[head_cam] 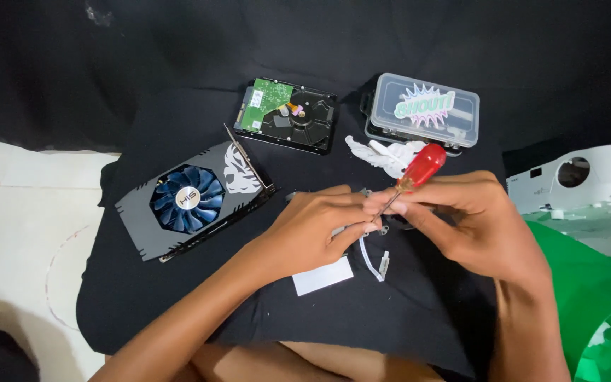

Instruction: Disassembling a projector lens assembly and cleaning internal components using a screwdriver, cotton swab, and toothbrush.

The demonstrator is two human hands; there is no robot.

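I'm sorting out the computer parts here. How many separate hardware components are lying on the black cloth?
2: a graphics card with a blue fan at left, and a hard drive circuit-side up behind it. Both hands hide something small, so more may be covered.

This looks like a home floor turned into a makeshift electronics repair spot: a black cloth (pixel 178 311) spread over pale floor tiles (pixel 15 212), a graphics card (pixel 192 201) at ten o'clock, a bare hard drive (pixel 288 117) at twelve, a clear parts box (pixel 422 110) at one.
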